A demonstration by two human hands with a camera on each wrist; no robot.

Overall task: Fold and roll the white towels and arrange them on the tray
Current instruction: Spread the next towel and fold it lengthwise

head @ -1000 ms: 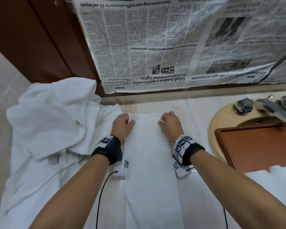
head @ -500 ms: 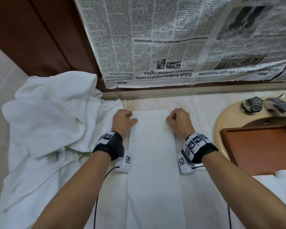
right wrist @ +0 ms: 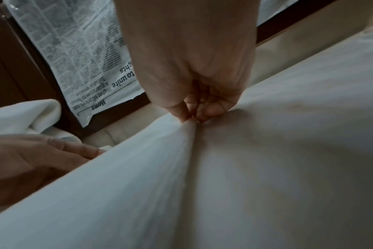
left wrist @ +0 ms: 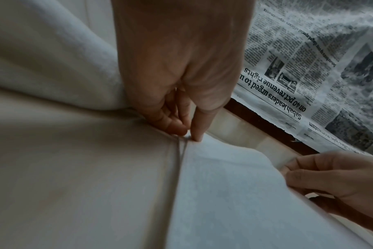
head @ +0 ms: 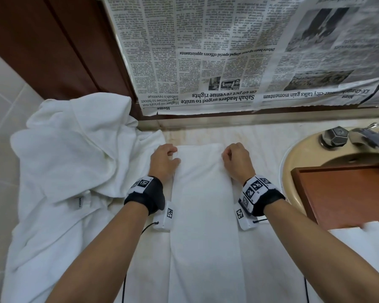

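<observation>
A white towel (head: 204, 211) folded into a long narrow strip lies on the counter, running from the back wall toward me. My left hand (head: 165, 159) pinches its far left corner (left wrist: 188, 138) between thumb and fingers. On the other side, my right hand (head: 234, 159) pinches the far right corner (right wrist: 189, 121). The far end of the towel is raised slightly off the counter. A brown wooden tray (head: 346, 193) sits over the sink at the right, with a white towel (head: 359, 232) at its near edge.
A heap of crumpled white towels (head: 70, 171) fills the counter's left side. The cream sink (head: 293, 162) with its metal tap (head: 368, 138) is at the right. Newspaper (head: 228, 51) covers the back wall above a ledge. White cloth covers the counter under the strip.
Both hands went from lying by the towel's far end to curling and pinching its corners. The far edge has lifted slightly.
</observation>
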